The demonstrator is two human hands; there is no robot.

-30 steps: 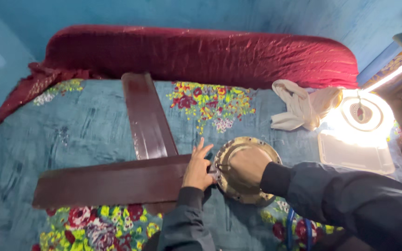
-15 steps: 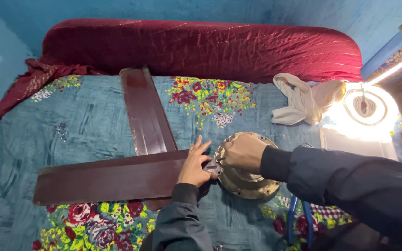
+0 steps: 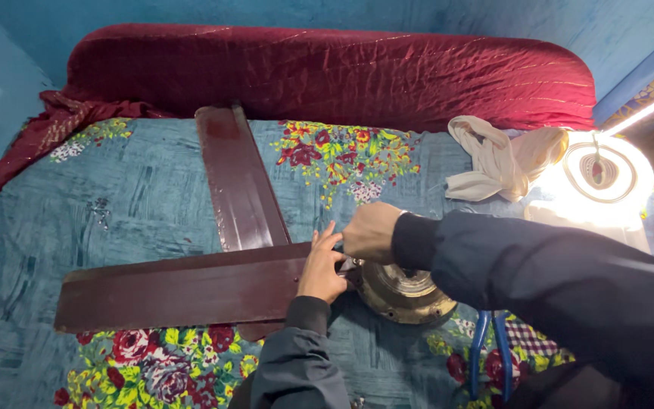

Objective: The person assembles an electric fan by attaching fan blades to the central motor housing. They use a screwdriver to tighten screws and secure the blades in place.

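Observation:
A ceiling fan lies on a bed covered by a teal floral blanket [image 3: 85, 204]. Its round metal motor housing [image 3: 403, 291] sits low in the middle. One dark brown blade [image 3: 183, 291] runs to the left, and another blade [image 3: 238, 178] points away toward the headboard. My left hand [image 3: 323, 265] rests flat on the inner end of the left blade, fingers spread. My right hand [image 3: 372, 231] is closed just above the joint between that blade and the motor; what it pinches is hidden.
A dark red padded headboard [image 3: 327, 72] lines the far side. A crumpled cream cloth [image 3: 493, 163] lies at the right beside a glowing round lamp [image 3: 599, 174]. Blue-handled pliers [image 3: 490, 356] lie under my right sleeve, near the motor.
My right hand has left the top of the motor housing and moved left to the blade joint. My left hand has stayed on the blade end.

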